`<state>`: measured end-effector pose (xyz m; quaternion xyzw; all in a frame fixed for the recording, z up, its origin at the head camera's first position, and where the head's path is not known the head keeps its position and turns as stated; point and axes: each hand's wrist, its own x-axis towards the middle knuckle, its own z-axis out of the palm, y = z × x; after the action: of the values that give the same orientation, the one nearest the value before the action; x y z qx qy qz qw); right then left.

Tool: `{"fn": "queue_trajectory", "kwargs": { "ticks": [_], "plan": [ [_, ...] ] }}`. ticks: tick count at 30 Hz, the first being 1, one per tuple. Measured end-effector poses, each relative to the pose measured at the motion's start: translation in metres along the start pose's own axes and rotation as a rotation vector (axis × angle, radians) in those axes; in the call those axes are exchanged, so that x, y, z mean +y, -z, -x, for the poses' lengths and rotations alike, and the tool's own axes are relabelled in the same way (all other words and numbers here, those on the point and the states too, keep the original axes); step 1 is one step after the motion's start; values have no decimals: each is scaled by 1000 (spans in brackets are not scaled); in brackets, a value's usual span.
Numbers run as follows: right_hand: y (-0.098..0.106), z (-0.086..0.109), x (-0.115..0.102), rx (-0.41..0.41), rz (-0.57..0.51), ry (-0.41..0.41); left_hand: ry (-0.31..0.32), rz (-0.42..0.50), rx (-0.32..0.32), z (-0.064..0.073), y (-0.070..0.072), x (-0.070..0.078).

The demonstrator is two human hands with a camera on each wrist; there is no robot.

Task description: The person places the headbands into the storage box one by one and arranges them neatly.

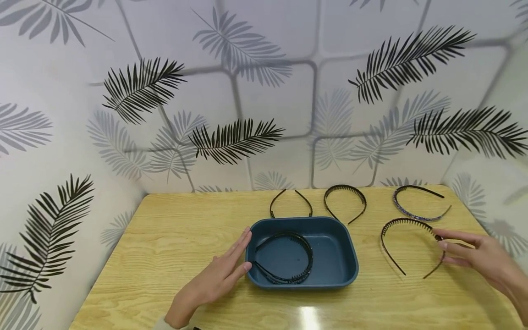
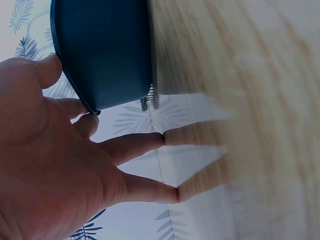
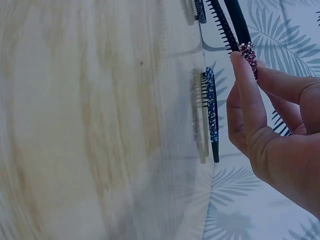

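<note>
My right hand (image 1: 488,256) pinches a black toothed headband (image 1: 406,220) between thumb and fingers on one side. Pinkish-red sparkly stones (image 3: 248,52) show at the pinch in the right wrist view. The band's two ends point toward the front of the table. At the left, my left hand (image 1: 222,270) touches the end of a dark blue plastic bin (image 1: 336,284), thumb and forefingers at its rim. Its other two fingers stretch down to the tabletop in the left wrist view. Dark headbands (image 1: 309,256) lie overlapping in the bin's left half.
Behind the bin lie a thin black headband (image 1: 309,206) and a toothed black one (image 1: 363,199). A blue sparkly headband (image 1: 416,216) lies at the back right. The wood-grain table (image 1: 165,256) meets a leaf-patterned wall (image 1: 288,114).
</note>
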<state>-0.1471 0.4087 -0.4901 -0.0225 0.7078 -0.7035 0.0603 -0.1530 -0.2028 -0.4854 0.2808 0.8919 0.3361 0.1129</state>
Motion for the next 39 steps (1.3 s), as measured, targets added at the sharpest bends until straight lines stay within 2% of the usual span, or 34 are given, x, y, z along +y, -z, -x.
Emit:
{"fn": "queue_trajectory", "kwargs": {
  "ticks": [11,24,39],
  "plan": [
    [-21,-8,-10,51,91,9,13,2,-6,5,1,-1],
    [-50,-12,-26,-8,2,140,7,2,-4,4,1,0],
    [-76,-11,-37,-52,-44,190,-4,9,-1,-1,2,2]
  ]
}}
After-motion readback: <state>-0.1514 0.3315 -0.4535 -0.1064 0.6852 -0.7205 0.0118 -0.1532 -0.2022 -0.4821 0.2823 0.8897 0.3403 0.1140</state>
